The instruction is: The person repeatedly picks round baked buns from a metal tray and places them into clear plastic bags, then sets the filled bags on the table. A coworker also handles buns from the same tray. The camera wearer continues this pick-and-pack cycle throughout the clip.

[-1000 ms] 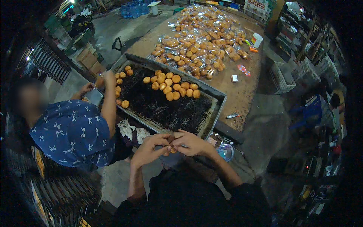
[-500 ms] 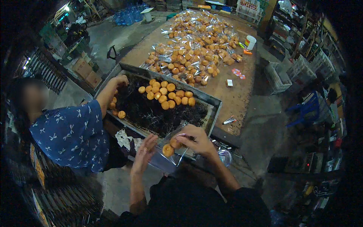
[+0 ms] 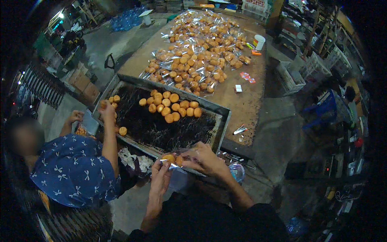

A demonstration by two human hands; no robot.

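Note:
In front of me my left hand [image 3: 159, 176] pinches the edge of a clear plastic bag [image 3: 175, 167]. Two round golden-brown buns [image 3: 168, 158] show through the film, between my hands. My right hand [image 3: 204, 159] has its fingers closed on the bag's other side; the film and a blur partly hide its fingertips. Beyond my hands lies a shallow metal tray [image 3: 226, 125] with a dark, worn bottom. A cluster of loose buns [image 3: 166, 102] sits along its far side, and a few more are at its left end, where a co-worker's hand [image 3: 107, 111] reaches in.
Behind the tray, a brown table [image 3: 242, 105] carries a big heap of bagged buns [image 3: 197, 52]. A white tub [image 3: 259, 42] and a small white box [image 3: 238, 88] rest on it. The co-worker in a blue patterned shirt [image 3: 76, 169] is close on my left. Crates [image 3: 291, 78] stand at right.
My right hand has let go of the bun at the bag and now grips the film. The buns sit further left. The co-worker has leaned nearer, with a second hand now showing at a bag.

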